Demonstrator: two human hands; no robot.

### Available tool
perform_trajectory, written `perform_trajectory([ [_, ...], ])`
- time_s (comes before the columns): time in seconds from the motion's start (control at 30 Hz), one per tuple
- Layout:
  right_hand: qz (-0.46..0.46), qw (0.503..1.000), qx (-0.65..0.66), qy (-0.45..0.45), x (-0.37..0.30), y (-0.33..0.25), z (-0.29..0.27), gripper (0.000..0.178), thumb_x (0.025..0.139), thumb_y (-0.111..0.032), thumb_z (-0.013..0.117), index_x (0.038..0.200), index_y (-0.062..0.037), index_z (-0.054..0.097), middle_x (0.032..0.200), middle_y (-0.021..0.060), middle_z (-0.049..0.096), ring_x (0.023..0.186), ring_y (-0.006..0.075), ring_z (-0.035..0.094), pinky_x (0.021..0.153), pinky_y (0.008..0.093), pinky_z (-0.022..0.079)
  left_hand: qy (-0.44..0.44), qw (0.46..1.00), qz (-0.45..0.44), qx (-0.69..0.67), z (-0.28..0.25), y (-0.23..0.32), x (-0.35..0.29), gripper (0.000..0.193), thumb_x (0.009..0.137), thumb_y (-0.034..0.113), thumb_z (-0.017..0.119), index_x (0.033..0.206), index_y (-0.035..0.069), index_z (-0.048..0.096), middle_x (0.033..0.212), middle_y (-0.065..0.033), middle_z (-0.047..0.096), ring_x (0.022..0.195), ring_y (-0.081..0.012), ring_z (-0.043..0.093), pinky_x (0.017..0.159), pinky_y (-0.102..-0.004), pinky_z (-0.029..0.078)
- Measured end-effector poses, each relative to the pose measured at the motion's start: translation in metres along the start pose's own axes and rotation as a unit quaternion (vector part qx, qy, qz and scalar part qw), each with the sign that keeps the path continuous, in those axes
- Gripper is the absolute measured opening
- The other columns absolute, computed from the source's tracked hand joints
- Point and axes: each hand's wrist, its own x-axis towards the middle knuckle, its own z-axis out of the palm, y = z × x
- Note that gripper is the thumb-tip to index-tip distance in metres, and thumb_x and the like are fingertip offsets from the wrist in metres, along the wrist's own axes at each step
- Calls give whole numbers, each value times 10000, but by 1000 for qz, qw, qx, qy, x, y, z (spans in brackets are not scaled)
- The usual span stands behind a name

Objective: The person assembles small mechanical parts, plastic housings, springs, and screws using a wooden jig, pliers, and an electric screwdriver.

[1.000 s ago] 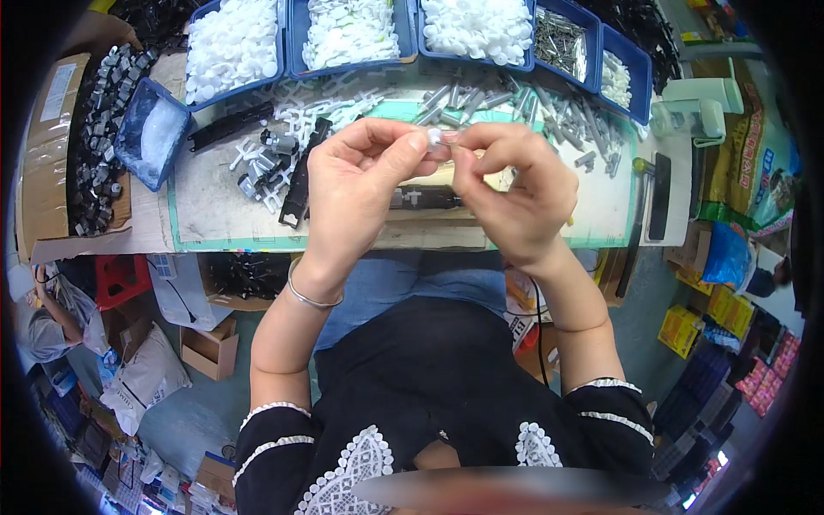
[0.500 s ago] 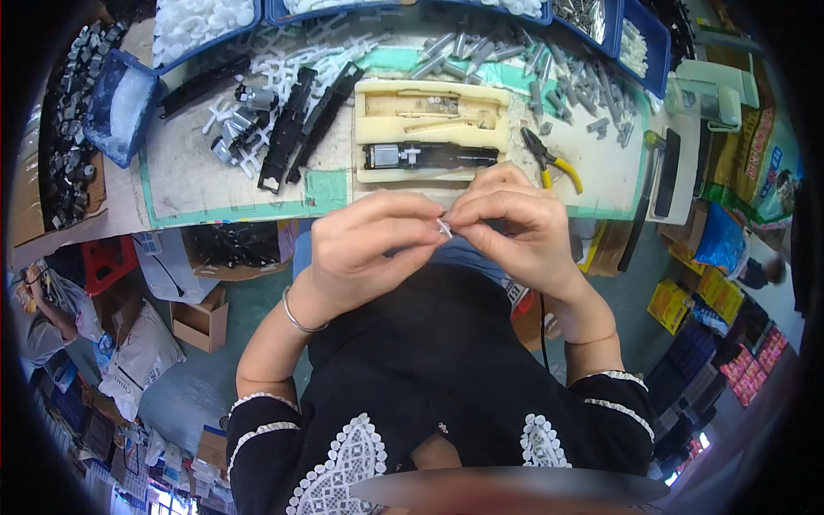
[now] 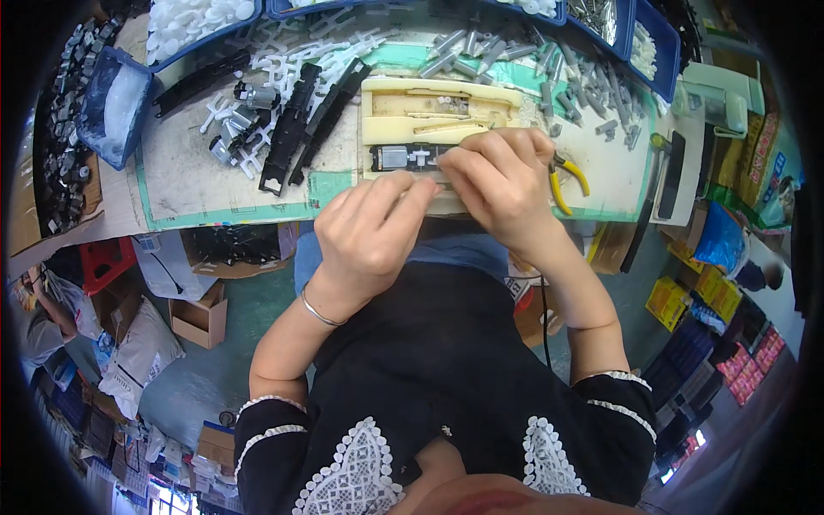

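A cream fixture block (image 3: 390,133) lies on the bench in front of me. In its near slot sits a black elongated housing (image 3: 375,158) with a silver motor-like cylinder (image 3: 394,157) and a small white cross-shaped part (image 3: 421,158). My right hand (image 3: 508,184) reaches over the fixture with fingers pinched together at the housing, beside the white part. My left hand (image 3: 367,230) is just in front of the fixture's near edge, thumb and forefinger pinched. Whatever is between the fingertips of either hand is too small or hidden. The housing's right part is behind my right hand.
Yellow-handled pliers (image 3: 566,184) lie to the right of my right hand. Black housings (image 3: 290,129), white cross parts (image 3: 225,112) and grey tubes (image 3: 571,90) are spread behind. Blue bins (image 3: 120,107) line the far edge. A hammer-like tool (image 3: 652,163) lies right.
My hands have parted and moved forward from in front of the bench to the fixture. The right now covers part of the housing. A small whitish piece seen between the fingertips is hidden now.
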Motion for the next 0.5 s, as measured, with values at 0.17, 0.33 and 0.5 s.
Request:
perform_trajectory([
  [0.17,0,1000,15,-8,5,2,3,154,683,-119,715,823,-132,651,786,-29,584,765,159,537,793,330,320,-66,996,-7,59,5,2,-9,239,775,202,690,958,52,663,649,-3,466,532,-139,471,477,-279,367],
  [0.33,9,999,5,-45,12,-2,-4,144,688,-110,705,823,-131,658,782,-32,587,776,158,546,834,346,321,-123,980,-41,153,12,15,-17,342,783,182,659,1089,30,641,639,2,442,531,-127,451,483,-267,359],
  [0.5,13,994,53,-99,18,5,-17,179,697,-81,710,870,-101,670,848,-11,599,802,166,558,852,350,346,-70,989,-18,126,13,8,-13,361,777,159,650,1109,18,632,610,1,418,509,-133,456,473,-267,360],
])
